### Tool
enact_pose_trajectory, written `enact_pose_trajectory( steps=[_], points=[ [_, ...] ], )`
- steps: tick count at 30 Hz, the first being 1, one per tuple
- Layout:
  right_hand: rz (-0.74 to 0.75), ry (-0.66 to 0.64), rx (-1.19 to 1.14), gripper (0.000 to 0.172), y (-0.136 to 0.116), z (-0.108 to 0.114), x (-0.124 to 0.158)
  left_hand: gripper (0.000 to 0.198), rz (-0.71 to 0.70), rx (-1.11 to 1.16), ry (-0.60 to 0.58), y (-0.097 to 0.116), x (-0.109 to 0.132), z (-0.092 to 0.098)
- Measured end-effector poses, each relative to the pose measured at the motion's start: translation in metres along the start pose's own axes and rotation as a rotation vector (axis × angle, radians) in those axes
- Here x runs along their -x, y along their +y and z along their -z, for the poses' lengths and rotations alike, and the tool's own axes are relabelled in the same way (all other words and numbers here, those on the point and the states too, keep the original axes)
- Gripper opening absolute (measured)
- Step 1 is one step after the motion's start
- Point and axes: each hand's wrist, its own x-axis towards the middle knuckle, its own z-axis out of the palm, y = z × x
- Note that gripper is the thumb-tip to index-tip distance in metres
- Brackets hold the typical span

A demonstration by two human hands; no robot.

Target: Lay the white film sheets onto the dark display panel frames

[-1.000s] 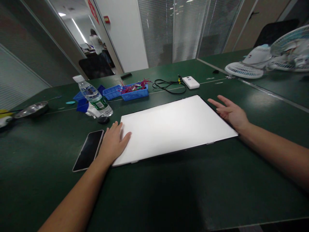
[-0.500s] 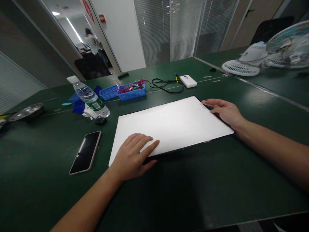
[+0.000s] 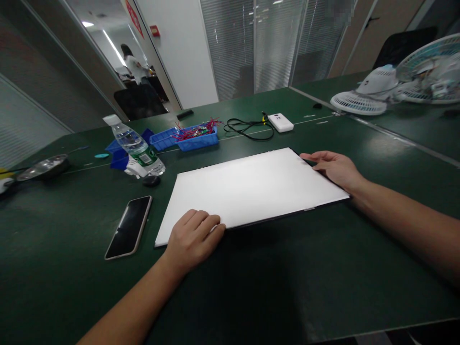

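A large flat white panel (image 3: 251, 187) lies on the dark green table (image 3: 251, 278). My left hand (image 3: 192, 237) grips the panel's near edge close to its near-left corner, fingers curled over the top. My right hand (image 3: 334, 167) holds the panel's right edge near the far-right corner, fingers bent onto it. The near edge looks raised slightly off the table.
A black phone (image 3: 129, 226) lies left of the panel. Behind it are a tilted water bottle (image 3: 138, 148), blue trays (image 3: 187, 136) with red bits, a black cable (image 3: 247, 128), a white power bank (image 3: 280, 122) and a metal bowl (image 3: 45, 166). Fans (image 3: 398, 86) stand at right. A person stands far off.
My left hand went from the panel's left edge to its near edge and curled onto it. My right hand closed onto the right edge. The panel shifted slightly.
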Motion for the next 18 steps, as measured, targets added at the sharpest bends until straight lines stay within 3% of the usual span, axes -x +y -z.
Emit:
enact_pose_trajectory(
  steps=[5,13,18],
  points=[
    [0.036,0.002,-0.024,0.030,0.003,0.002,-0.006,0.016,-0.024,0.018,0.087,-0.001,0.002,0.002],
    [0.086,-0.029,0.086,0.034,0.006,0.004,-0.008,0.020,-0.032,0.057,0.130,0.000,0.000,0.000],
    [0.261,0.127,0.320,0.026,-0.004,0.004,0.003,0.021,-0.088,0.097,0.131,-0.006,0.002,-0.001]
  ],
)
